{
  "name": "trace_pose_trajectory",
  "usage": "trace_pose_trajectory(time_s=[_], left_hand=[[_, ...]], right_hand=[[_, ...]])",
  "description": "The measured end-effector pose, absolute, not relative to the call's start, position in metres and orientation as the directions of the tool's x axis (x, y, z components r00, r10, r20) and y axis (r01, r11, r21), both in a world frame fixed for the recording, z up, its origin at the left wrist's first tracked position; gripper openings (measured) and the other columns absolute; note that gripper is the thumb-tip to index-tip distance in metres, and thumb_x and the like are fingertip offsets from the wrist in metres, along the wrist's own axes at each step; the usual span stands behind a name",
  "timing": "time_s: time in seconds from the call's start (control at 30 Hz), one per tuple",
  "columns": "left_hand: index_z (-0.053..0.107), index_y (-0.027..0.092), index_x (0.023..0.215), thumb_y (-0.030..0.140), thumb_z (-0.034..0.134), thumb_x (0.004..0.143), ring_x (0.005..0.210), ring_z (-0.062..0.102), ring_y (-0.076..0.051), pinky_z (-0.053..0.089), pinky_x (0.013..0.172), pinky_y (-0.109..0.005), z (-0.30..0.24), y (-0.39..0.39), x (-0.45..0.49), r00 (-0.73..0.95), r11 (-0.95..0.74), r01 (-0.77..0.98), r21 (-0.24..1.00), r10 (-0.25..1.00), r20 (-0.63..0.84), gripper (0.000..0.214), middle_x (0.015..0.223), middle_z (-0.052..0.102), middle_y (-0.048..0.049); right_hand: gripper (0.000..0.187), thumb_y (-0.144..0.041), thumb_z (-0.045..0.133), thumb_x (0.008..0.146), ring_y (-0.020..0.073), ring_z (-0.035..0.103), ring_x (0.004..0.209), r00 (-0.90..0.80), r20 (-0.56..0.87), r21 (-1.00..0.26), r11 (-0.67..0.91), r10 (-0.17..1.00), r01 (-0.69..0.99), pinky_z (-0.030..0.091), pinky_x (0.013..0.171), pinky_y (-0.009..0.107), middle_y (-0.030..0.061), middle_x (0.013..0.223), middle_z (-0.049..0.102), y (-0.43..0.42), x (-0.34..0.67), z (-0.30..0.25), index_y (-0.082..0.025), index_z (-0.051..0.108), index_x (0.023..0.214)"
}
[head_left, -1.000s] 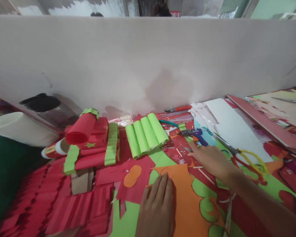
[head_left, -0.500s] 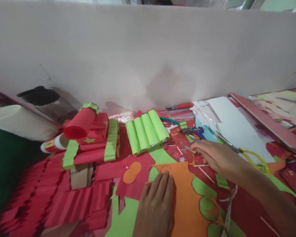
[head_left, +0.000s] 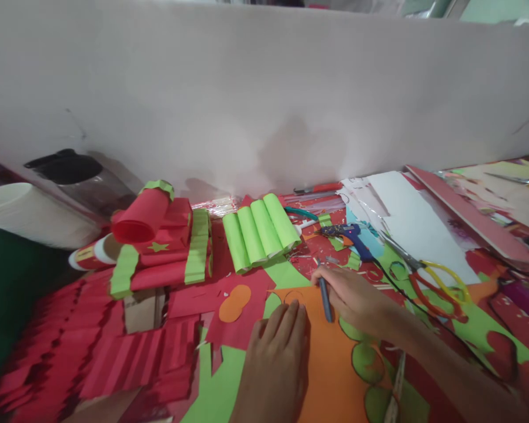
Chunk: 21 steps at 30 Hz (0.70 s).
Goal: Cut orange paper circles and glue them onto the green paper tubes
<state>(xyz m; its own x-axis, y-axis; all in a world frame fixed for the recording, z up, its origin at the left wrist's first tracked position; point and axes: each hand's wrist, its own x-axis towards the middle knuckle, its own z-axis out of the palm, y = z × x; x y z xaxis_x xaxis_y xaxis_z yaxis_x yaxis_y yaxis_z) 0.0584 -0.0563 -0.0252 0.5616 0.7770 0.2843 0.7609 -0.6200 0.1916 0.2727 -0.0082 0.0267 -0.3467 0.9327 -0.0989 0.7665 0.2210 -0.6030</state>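
My left hand (head_left: 273, 364) lies flat on the orange paper (head_left: 328, 370), fingers stretched out, holding the sheet down. Just past its fingertips a round outline is drawn on the paper. Above the sheet's far right part, my right hand (head_left: 346, 294) grips a dark grey pen (head_left: 326, 301), its upper end pointing away from me. Whether the other end touches the paper I cannot tell. Two joined orange paper circles (head_left: 235, 304) rest on red paper (head_left: 240, 330) to the left. Green paper with round cut-outs (head_left: 368, 364) shows along the right side.
A red paper tank (head_left: 161, 235) and green paper rolls (head_left: 262, 234) stand behind. Folded red strips (head_left: 123, 364) cover the left. To the right lie a blue glue gun (head_left: 355, 235) with its cord, and scissors (head_left: 443, 282). A white wall (head_left: 247, 100) bounds the back.
My right hand has come left and nearer, from the scraps near the glue gun to the orange paper, and the pen now shows in it. My left hand stays on the sheet.
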Motion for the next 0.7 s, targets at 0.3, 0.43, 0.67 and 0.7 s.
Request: trace_pose_trajectory(time_s=[0.3,0.43,0.67,0.7], left_hand=[[0.056,0.023,0.129,0.015,0.047,0.093,0.126,0.056,-0.025,0.048,0.093,-0.040,-0.026,-0.057,0.055,0.551,-0.588,0.753,0.294,0.808,0.206,0.038,0.138,0.063,-0.0051],[0.061,0.023,0.119,0.013,0.048,0.090,0.129,0.056,-0.026,0.049,0.095,-0.041,-0.031,-0.056,0.050,0.554,-0.580,0.748,0.322,0.813,0.179,0.033,0.136,0.064,-0.0058],[0.059,0.022,0.123,0.011,0.052,0.082,0.128,0.057,-0.029,0.050,0.096,-0.045,-0.034,-0.055,0.045,0.573,-0.586,0.742,0.326,0.807,0.145,0.043,0.136,0.064,-0.0088],[0.059,0.022,0.124,0.012,0.051,0.083,0.128,0.057,-0.029,0.050,0.096,-0.044,-0.033,-0.055,0.045,0.568,-0.582,0.745,0.325,0.810,0.147,0.043,0.136,0.064,-0.0083]], right_hand=[[0.012,-0.032,0.041,0.101,0.0194,0.066,0.086,-0.428,-0.327,-0.884,-0.112,0.842,0.454,0.048,0.072,0.030,0.0032,0.091,0.069,-0.012,0.291,0.040,-0.024,0.047,0.107],[0.009,-0.032,0.050,0.098,0.0241,0.067,0.108,-0.546,-0.359,-0.893,-0.108,0.757,0.437,0.050,0.089,0.037,0.0074,0.109,0.074,-0.022,0.294,0.046,-0.024,0.052,0.102],[0.020,-0.015,0.051,0.094,0.0210,0.063,0.114,-0.608,-0.204,-0.770,0.257,0.767,0.584,0.044,0.097,0.032,0.0054,0.122,0.071,-0.034,0.287,0.026,-0.024,0.065,0.106],[0.019,-0.012,0.051,0.093,0.0197,0.064,0.108,-0.594,-0.148,-0.754,0.299,0.791,0.585,0.045,0.092,0.030,0.0057,0.116,0.072,-0.033,0.287,0.019,-0.023,0.065,0.101]])
